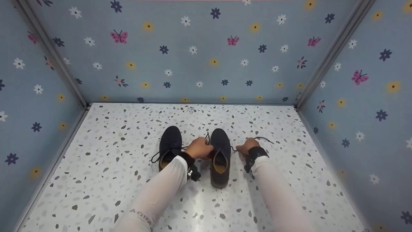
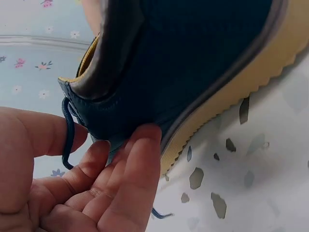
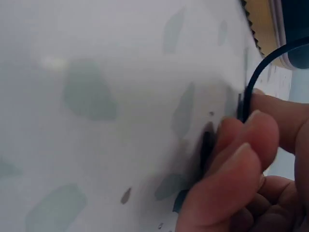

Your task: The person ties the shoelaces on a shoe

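Two dark lace-up shoes stand side by side on the floor, toes pointing away. My left hand point(image 1: 199, 148) is between them, its fingertips against the side of the right shoe point(image 1: 220, 141). A dark shoelace point(image 2: 66, 133) runs between its thumb and index finger, beside the shoe's eyelets. On the other side of that shoe, my right hand point(image 1: 247, 146) pinches the other lace end point(image 3: 270, 59) just above the floor. The loose tip of this lace trails beyond the hand. My left wrist partly covers the left shoe point(image 1: 170, 138), whose lace loops out to its left.
The floor point(image 1: 122, 170) is white with grey specks. Blue panels with flowers and butterflies stand at the back point(image 1: 199, 35), left and right, with grey metal strips at the corners. Each wrist wears a black strap with a small device.
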`<state>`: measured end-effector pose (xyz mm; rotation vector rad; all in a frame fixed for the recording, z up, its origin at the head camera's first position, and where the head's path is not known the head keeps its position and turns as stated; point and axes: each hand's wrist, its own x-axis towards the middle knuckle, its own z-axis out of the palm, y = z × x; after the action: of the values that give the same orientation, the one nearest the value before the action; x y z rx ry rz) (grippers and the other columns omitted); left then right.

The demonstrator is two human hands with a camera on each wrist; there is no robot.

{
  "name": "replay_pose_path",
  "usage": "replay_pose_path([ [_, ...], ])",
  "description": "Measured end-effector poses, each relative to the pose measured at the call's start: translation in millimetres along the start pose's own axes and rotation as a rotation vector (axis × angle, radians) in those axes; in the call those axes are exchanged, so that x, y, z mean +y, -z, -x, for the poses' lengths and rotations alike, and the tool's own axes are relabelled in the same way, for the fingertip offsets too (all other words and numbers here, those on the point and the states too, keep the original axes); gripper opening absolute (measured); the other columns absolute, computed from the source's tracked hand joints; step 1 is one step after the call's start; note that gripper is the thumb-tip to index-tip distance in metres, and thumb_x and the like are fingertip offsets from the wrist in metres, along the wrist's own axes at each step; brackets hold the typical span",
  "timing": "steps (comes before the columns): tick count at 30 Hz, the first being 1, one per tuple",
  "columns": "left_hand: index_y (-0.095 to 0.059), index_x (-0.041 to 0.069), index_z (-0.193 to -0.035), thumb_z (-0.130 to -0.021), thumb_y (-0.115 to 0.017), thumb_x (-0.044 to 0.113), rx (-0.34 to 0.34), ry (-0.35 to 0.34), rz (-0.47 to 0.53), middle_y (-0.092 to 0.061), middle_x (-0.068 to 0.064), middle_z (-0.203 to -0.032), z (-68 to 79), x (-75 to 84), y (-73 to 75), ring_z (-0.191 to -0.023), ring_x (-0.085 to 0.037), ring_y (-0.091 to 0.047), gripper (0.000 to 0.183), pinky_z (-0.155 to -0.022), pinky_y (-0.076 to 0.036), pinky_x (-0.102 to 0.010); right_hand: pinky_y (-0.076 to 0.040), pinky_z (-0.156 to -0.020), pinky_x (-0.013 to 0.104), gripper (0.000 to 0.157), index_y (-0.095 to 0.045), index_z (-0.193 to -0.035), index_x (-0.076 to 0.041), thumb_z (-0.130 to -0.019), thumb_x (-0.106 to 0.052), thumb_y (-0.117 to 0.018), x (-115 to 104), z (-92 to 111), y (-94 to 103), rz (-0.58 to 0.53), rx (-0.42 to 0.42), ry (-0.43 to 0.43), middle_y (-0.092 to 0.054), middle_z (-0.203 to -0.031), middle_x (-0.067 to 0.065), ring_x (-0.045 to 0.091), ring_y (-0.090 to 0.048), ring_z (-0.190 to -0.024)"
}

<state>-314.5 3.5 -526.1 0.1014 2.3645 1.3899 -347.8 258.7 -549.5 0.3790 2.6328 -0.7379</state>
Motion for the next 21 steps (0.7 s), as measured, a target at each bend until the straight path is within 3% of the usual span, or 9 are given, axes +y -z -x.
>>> replay_pose_path([
  [5, -0.056, 0.012, -0.079, -0.095, -0.056, 0.014, -0.008, -0.001, -0.011, -0.073, -0.011, -0.084, -0.3, -1.4, -2.3, -0.067, -0.018, -0.074, 0.017, -0.069, -0.064, -0.036, -0.045, -0.06, 0.026, 0.022, -0.065, -0.077, -0.011, -0.092, -0.025, -0.073, 4, -3, 3.7, -0.015, -0.035, -0.034, -0.06, -0.057, -0.003, 0.013, -0.056, -0.056],
  [8, -0.057, 0.012, -0.078, -0.096, -0.055, 0.014, 0.011, -0.006, -0.05, -0.076, -0.011, -0.083, -0.4, -2.7, -1.9, -0.066, -0.017, -0.074, 0.018, -0.063, -0.06, -0.032, -0.044, -0.059, 0.025, 0.021, -0.066, -0.072, -0.012, -0.09, -0.02, -0.074, 7, -4, 4.7, -0.033, -0.043, -0.028, -0.059, -0.056, -0.003, 0.012, -0.055, -0.055],
  [10, -0.058, 0.012, -0.078, -0.097, -0.054, 0.015, 0.019, -0.003, -0.051, -0.076, -0.011, -0.082, -0.7, -2.6, -1.2, -0.066, -0.018, -0.074, 0.019, -0.064, -0.061, -0.035, -0.044, -0.059, 0.025, 0.022, -0.065, -0.069, -0.013, -0.089, -0.019, -0.072, 8, -3, 5.8, -0.034, -0.043, -0.016, -0.058, -0.055, -0.004, 0.012, -0.055, -0.055],
  [15, -0.061, 0.007, -0.083, -0.102, -0.051, 0.016, 0.022, 0.0, 0.01, -0.074, -0.009, -0.08, -2.1, 1.2, 1.2, -0.064, -0.018, -0.074, 0.023, -0.069, -0.065, -0.038, -0.043, -0.062, 0.027, 0.023, -0.064, -0.07, -0.012, -0.09, -0.024, -0.066, 10, 2, 11.3, 0.008, 0.012, 0.023, -0.057, -0.057, -0.003, 0.014, -0.055, -0.058],
  [21, -0.065, 0.007, -0.084, -0.105, -0.052, 0.021, 0.072, -0.005, -0.024, -0.073, -0.006, -0.08, -1.4, 6.1, 8.3, -0.065, -0.016, -0.073, 0.029, -0.059, -0.061, -0.028, -0.045, -0.057, 0.028, 0.018, -0.061, -0.075, -0.011, -0.089, -0.021, -0.061, 13, -4, 15.8, -0.102, 0.087, -0.016, -0.056, -0.059, -0.002, 0.014, -0.056, -0.055],
])
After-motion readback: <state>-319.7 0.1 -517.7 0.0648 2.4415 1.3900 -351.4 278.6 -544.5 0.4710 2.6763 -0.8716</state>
